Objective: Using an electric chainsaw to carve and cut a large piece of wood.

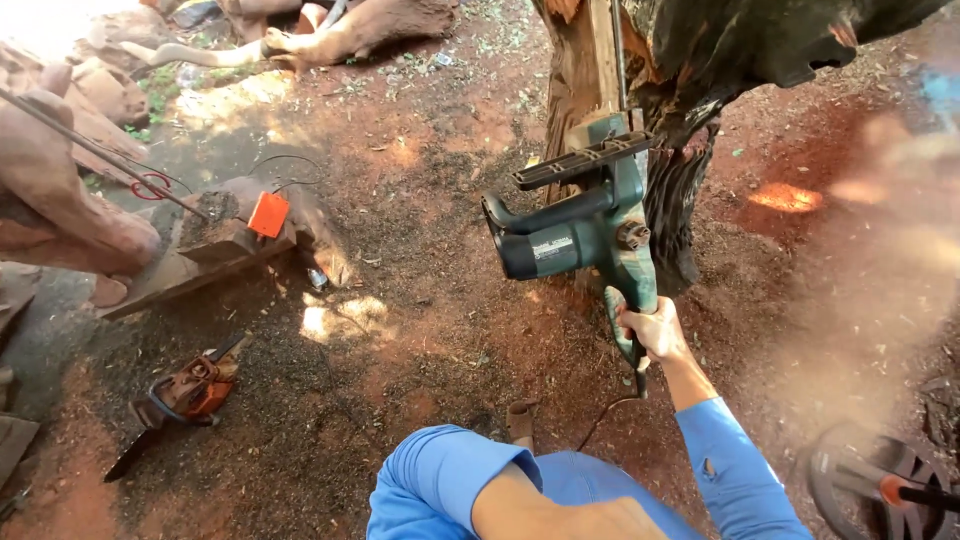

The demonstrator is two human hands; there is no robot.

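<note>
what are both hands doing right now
Right hand: closed around the rear handle of the green electric chainsaw.
Left hand: out of view; only the forearm shows at the bottom edge.

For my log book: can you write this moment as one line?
right hand: grips green electric chainsaw | bar: against tree trunk | left hand: unseen

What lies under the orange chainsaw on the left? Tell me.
The orange chainsaw lies on red dirt ground strewn with dark sawdust and wood chips. Its bar points toward the lower left. The soil directly under its body is covered, so nothing more can be told.
</note>
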